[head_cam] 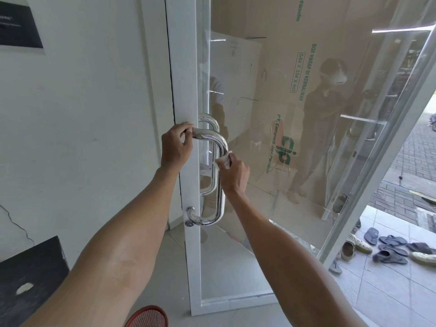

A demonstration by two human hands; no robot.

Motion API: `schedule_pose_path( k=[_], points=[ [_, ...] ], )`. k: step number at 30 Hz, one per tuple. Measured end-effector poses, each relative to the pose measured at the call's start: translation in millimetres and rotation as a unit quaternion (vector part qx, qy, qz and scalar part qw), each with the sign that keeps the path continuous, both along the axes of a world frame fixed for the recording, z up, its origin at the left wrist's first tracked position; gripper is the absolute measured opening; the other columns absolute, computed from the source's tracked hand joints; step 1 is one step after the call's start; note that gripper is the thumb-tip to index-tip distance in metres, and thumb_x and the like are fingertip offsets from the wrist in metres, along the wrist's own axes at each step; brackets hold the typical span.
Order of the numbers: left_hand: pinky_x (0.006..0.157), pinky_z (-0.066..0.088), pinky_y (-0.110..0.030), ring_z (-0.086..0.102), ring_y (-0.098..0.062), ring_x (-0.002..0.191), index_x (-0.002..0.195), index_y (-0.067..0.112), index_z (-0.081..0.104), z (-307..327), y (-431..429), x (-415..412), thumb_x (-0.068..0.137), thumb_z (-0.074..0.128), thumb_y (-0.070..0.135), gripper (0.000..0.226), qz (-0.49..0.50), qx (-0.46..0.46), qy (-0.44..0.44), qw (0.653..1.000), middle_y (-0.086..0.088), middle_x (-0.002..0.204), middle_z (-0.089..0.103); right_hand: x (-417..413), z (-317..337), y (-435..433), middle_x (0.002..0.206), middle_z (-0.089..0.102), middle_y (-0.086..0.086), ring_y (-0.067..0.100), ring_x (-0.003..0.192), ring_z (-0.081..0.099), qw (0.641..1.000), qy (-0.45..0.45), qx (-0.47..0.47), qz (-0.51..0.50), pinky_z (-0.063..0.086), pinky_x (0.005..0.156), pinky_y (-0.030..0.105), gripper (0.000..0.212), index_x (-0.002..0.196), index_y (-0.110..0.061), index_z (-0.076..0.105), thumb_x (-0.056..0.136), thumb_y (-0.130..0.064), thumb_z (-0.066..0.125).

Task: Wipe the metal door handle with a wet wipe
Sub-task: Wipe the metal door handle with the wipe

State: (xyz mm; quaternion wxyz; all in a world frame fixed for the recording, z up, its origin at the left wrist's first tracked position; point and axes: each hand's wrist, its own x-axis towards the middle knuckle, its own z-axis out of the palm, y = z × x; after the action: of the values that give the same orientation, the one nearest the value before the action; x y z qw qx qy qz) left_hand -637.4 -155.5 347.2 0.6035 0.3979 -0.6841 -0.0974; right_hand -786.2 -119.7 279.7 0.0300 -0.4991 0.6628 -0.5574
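Metal door handle [220, 175]: polished chrome, D-shaped pull bar, mounted on the white frame of a glass door [271, 161], centre of the frame. Upper bend near mid-height, lower bend just above a round keyhole lock [189, 223]. A second matching bar shows behind it through the glass.

Left hand [175, 151]: centre of the frame, left of the handle. Fingers [186, 132] curled closed around the upper horizontal arm of the handle where it meets the door frame; bare forearm runs down to the lower left.

Right hand [233, 173]: just right of the handle's upright bar. Fingers pinched shut on a wet wipe [224, 159], white and crumpled, pressed against the right side of the upright bar just below the upper bend. Forearm runs down to the lower right.

Glass door: swung open, white-framed, showing a faint reflection of a standing person with a headset at the upper right of the frame. Brown cardboard sheeting [283, 79] with green print stands behind the glass.

Wall [94, 114]: white, left of the frame, with a thin crack line at lower left and a dark panel [20, 24] at upper left.

Floor [389, 291]: pale tiles. Sandals and slippers [391, 249] lie scattered at the lower right, beyond the door. Red mesh basket rim [148, 317] at the bottom edge, centre-left. Dark board [33, 267] leaning at lower left.
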Motion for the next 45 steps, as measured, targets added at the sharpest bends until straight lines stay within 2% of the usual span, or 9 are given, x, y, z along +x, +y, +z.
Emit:
schedule_pose_path(
  k=[7, 12, 14, 18, 23, 26, 32, 38, 45],
  points=[
    [0.102, 0.048, -0.026, 0.062, -0.02, 0.117, 0.124, 0.005, 0.064, -13.6, 4.2, 0.6, 0.097, 0.046, 0.011, 0.033, -0.013, -0.022, -0.017, 1.0, -0.01, 0.125, 0.066, 4.2, -39.6, 9.1, 0.073, 0.068, 0.006, 0.024, 0.065, 0.061, 1.0, -0.007, 0.01, -0.004, 0.051, 0.06, 0.034, 0.027, 0.082, -0.011, 0.06, 0.083, -0.036, 0.07],
    [0.114, 0.037, -0.038, 0.041, -0.021, 0.139, 0.143, 0.006, 0.044, -31.8, 8.5, 2.8, 0.089, 0.04, -0.004, 0.055, -0.011, -0.007, -0.064, 0.998, -0.01, 0.149, 0.045, 8.3, -68.4, 16.3, 0.074, 0.069, 0.01, 0.027, 0.066, 0.06, 0.999, -0.007, 0.044, -0.014, 0.049, 0.059, 0.034, 0.022, 0.08, -0.012, 0.06, 0.082, -0.032, 0.068],
    [0.119, 0.025, -0.028, 0.034, -0.02, 0.143, 0.146, 0.006, 0.038, -34.0, 8.0, 3.4, 0.082, 0.039, -0.01, 0.066, 0.009, -0.013, -0.089, 0.996, -0.009, 0.153, 0.039, 8.3, -66.7, 16.7, 0.074, 0.069, 0.009, 0.026, 0.065, 0.059, 0.999, -0.012, 0.043, -0.019, 0.047, 0.059, 0.034, 0.023, 0.078, -0.012, 0.059, 0.082, -0.032, 0.069],
    [0.111, 0.005, -0.002, 0.021, -0.02, 0.148, 0.151, 0.005, 0.023, -41.1, 8.8, 3.3, 0.078, 0.038, -0.015, 0.078, 0.023, -0.021, -0.136, 0.99, -0.01, 0.159, 0.025, 10.2, -50.1, 15.3, 0.071, 0.067, 0.005, 0.025, 0.066, 0.061, 0.999, -0.032, 0.01, -0.012, 0.048, 0.059, 0.034, 0.023, 0.077, -0.011, 0.06, 0.081, -0.032, 0.068],
    [0.115, 0.023, -0.021, 0.025, -0.023, 0.147, 0.154, 0.01, 0.011, -56.6, 5.9, 2.5, 0.075, 0.04, -0.012, 0.087, 0.035, 0.013, -0.131, 0.991, -0.006, 0.161, 0.019, 5.0, -30.6, 5.0, 0.076, 0.07, 0.004, 0.024, 0.068, 0.063, 0.999, -0.027, -0.028, 0.0, 0.053, 0.066, 0.04, 0.024, 0.083, -0.013, 0.062, 0.083, -0.037, 0.067],
    [0.116, 0.029, -0.032, 0.015, -0.02, 0.149, 0.155, 0.012, 0.006, -72.2, 1.0, 5.2, 0.078, 0.04, -0.01, 0.086, 0.039, 0.042, -0.186, 0.981, -0.004, 0.163, 0.007, 1.2, -35.0, 0.6, 0.079, 0.07, 0.003, 0.024, 0.069, 0.064, 0.999, -0.012, -0.037, 0.005, 0.053, 0.068, 0.04, 0.025, 0.089, -0.014, 0.063, 0.084, -0.039, 0.066],
    [0.109, 0.04, -0.029, 0.004, -0.016, 0.151, 0.153, 0.004, 0.011, -93.1, -5.0, 10.2, 0.081, 0.04, -0.01, 0.079, 0.05, 0.055, -0.281, 0.957, -0.003, 0.164, -0.007, 2.5, -57.0, 1.0, 0.075, 0.067, 0.0, 0.021, 0.065, 0.06, 0.999, 0.005, -0.053, -0.006, 0.053, 0.065, 0.037, 0.02, 0.09, -0.016, 0.061, 0.084, -0.034, 0.065],
    [0.107, 0.043, -0.032, 0.0, -0.016, 0.151, 0.153, 0.003, 0.012, -107.9, -5.7, 8.3, 0.08, 0.043, -0.01, 0.08, 0.055, 0.065, -0.301, 0.95, -0.003, 0.163, -0.009, 5.2, -81.3, 2.8, 0.079, 0.07, 0.003, 0.02, 0.066, 0.06, 0.999, 0.013, -0.043, -0.018, 0.05, 0.064, 0.031, 0.022, 0.094, -0.012, 0.064, 0.084, -0.031, 0.067],
    [0.108, 0.042, -0.033, -0.001, -0.017, 0.151, 0.152, 0.004, 0.016, -113.0, -0.4, 1.9, 0.082, 0.05, -0.002, 0.078, 0.059, 0.094, -0.308, 0.945, -0.003, 0.163, -0.012, 2.2, -63.5, -1.8, 0.074, 0.068, 0.003, 0.022, 0.063, 0.058, 1.0, 0.004, -0.016, -0.012, 0.046, 0.061, 0.032, 0.024, 0.08, -0.012, 0.06, 0.084, -0.035, 0.066]
  ],
)
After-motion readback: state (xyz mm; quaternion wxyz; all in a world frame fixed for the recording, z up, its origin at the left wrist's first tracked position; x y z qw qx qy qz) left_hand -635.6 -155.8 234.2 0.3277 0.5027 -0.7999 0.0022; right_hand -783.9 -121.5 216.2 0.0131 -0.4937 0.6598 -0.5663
